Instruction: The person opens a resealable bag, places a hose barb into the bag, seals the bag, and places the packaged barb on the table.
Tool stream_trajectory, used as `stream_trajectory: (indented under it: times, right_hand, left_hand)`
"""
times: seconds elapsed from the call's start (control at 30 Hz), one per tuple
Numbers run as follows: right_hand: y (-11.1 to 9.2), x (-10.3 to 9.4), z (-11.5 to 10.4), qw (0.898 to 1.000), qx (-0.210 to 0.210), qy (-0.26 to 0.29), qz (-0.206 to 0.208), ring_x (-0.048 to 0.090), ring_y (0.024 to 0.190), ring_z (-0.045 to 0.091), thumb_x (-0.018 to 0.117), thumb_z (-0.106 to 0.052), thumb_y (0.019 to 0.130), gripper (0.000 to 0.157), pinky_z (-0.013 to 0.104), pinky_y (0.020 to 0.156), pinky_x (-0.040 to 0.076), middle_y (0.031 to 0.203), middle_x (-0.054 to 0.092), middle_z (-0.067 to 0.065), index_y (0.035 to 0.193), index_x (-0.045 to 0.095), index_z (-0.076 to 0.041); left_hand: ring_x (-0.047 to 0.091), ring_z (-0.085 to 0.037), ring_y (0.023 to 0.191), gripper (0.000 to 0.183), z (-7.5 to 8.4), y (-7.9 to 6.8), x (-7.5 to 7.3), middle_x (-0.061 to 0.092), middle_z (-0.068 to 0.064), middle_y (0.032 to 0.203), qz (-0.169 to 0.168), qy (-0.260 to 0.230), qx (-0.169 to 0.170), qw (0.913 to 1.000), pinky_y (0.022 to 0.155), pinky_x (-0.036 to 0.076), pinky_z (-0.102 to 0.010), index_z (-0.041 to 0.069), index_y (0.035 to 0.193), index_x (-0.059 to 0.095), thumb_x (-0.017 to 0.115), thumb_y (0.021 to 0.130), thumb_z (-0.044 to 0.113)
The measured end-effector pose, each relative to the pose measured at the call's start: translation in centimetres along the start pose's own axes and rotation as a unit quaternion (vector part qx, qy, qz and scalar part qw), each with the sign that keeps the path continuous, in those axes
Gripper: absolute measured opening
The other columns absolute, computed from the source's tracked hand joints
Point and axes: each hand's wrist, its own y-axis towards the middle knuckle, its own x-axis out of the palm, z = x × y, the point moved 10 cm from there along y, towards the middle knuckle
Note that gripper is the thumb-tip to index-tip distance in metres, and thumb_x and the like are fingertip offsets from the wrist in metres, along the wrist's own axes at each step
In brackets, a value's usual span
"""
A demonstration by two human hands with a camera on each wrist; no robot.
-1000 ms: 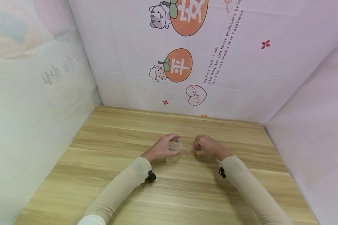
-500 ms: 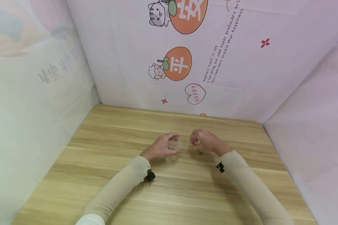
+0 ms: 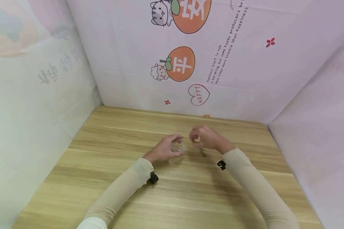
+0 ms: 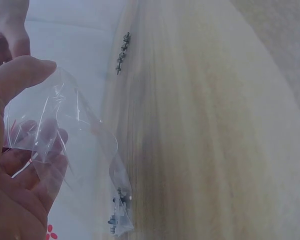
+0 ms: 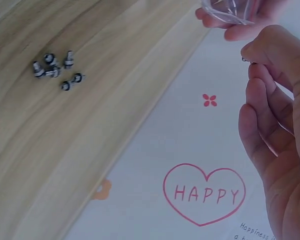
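In the head view my left hand (image 3: 164,149) grips a clear plastic bag (image 3: 178,147) by its sides, fingers and thumb spread around its mouth. Several small metal screws (image 4: 119,212) lie in the bottom of the bag, seen in the left wrist view. To the right of it, my right hand (image 3: 208,139) is raised above the table, thumb and index finger pinching a tiny metal screw (image 5: 245,60), mostly hidden by the fingertips. Below that hand, a small cluster of loose screws (image 5: 52,70) with dark washers lies on the wood.
The wooden table (image 3: 149,190) extends around both arms. A printed white cloth wall (image 3: 132,79) rises behind the table, with further cloth walls at left and right. A black wrist camera (image 3: 153,178) sits on the left sleeve, another (image 3: 222,165) on the right.
My right hand has lifted off the table and moved away and slightly left, toward the bag, uncovering the screws beneath it. My left hand and the bag stay nearly still.
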Motion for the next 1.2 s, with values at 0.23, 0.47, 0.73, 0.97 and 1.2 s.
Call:
stream_trajectory:
  times: [0.23, 0.47, 0.73, 0.97, 1.2]
  right_hand:
    - [1.1, -0.2, -0.9, 1.0, -0.012, 0.008, -0.006, 0.068, 0.08, 0.018, 0.076, 0.002, 0.086, 0.011, 0.025, 0.071, 0.059, 0.088, 0.07, 0.0, 0.09, 0.077, -0.007]
    - [2.3, 0.3, -1.8, 0.999, -0.019, 0.021, -0.018, 0.069, 0.083, 0.019, 0.078, 0.002, 0.085, 0.011, 0.035, 0.075, 0.064, 0.091, 0.072, 0.003, 0.094, 0.079, -0.005]
    - [3.0, 1.2, -2.8, 0.999, -0.046, 0.028, -0.004, 0.07, 0.082, 0.02, 0.08, 0.002, 0.085, 0.01, 0.029, 0.075, 0.063, 0.089, 0.073, 0.002, 0.091, 0.08, -0.006]
    - [3.3, 1.9, -2.9, 0.998, -0.055, 0.036, -0.003, 0.071, 0.081, 0.02, 0.078, 0.002, 0.086, 0.011, 0.034, 0.074, 0.064, 0.088, 0.073, 0.004, 0.089, 0.079, -0.008]
    - [3.2, 1.5, -3.1, 0.997, -0.069, 0.038, 0.012, 0.073, 0.083, 0.024, 0.08, -0.002, 0.089, 0.009, 0.036, 0.075, 0.065, 0.092, 0.075, 0.009, 0.097, 0.081, -0.004]
  left_hand:
    - [0.064, -0.024, 0.132, 0.071, -0.2, 0.1, 0.1, 0.067, -0.006, 0.139, -0.004, -0.001, -0.006, 1.0, 0.109, 0.055, -0.042, 0.007, 0.15, 0.053, 0.086, 0.09, 0.027]
    - [0.063, -0.023, 0.134, 0.066, -0.4, 0.3, 0.1, 0.068, -0.006, 0.14, -0.003, 0.006, -0.013, 0.9999, 0.111, 0.054, -0.039, 0.013, 0.147, 0.055, 0.085, 0.091, 0.028]
    - [0.06, -0.025, 0.138, 0.063, -0.5, 0.1, -0.1, 0.065, -0.005, 0.146, 0.004, 0.001, -0.007, 1.0, 0.117, 0.049, -0.044, 0.013, 0.146, 0.057, 0.085, 0.091, 0.026]
    - [0.061, -0.025, 0.135, 0.061, -0.3, -0.1, -0.3, 0.067, -0.005, 0.143, 0.006, -0.001, -0.006, 1.0, 0.116, 0.05, -0.045, 0.012, 0.144, 0.058, 0.085, 0.091, 0.025]
    - [0.061, -0.026, 0.135, 0.062, -0.5, 0.0, -0.4, 0.067, -0.006, 0.142, 0.008, -0.002, -0.005, 1.0, 0.116, 0.05, -0.047, 0.011, 0.144, 0.058, 0.085, 0.091, 0.024]
